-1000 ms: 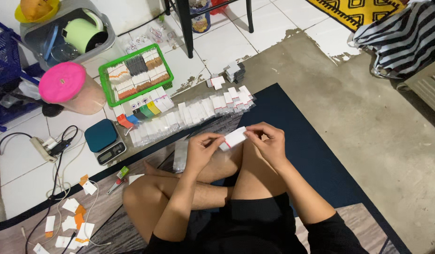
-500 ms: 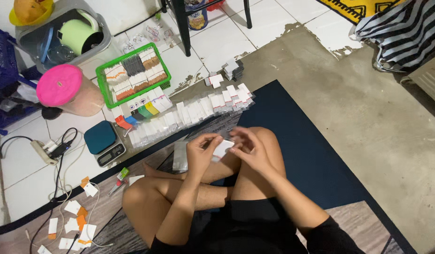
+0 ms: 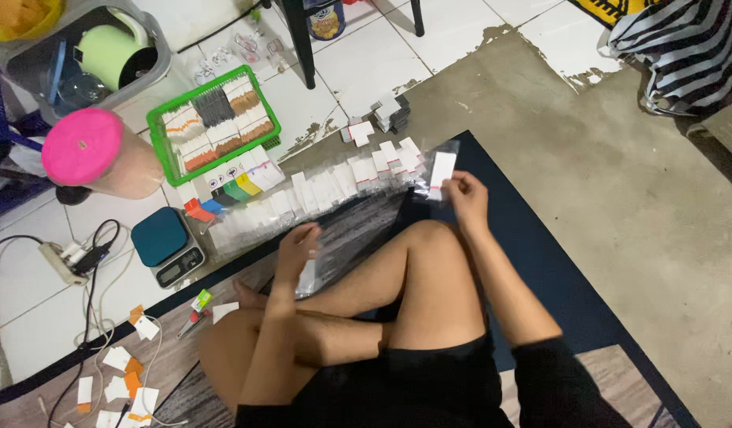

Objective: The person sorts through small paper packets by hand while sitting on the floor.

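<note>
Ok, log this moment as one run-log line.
right hand: holds small clear packet by row of packets | left hand: on clear bags near knee | scale: on floor, untouched

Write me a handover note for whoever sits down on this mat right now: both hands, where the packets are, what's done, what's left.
Right hand: reaching forward, pinching a small clear packet with a white card at the far end of the row.
Left hand: low over the mat, on a stack of clear sleeves by the knee; grip not clear.
Things: row of filled packets laid along the mat's edge; green tray of sorted cards behind it; small scale to the left.
Done: a long row is already laid out.
Left: the held packet is not yet set down; sleeves remain in the stack.
</note>
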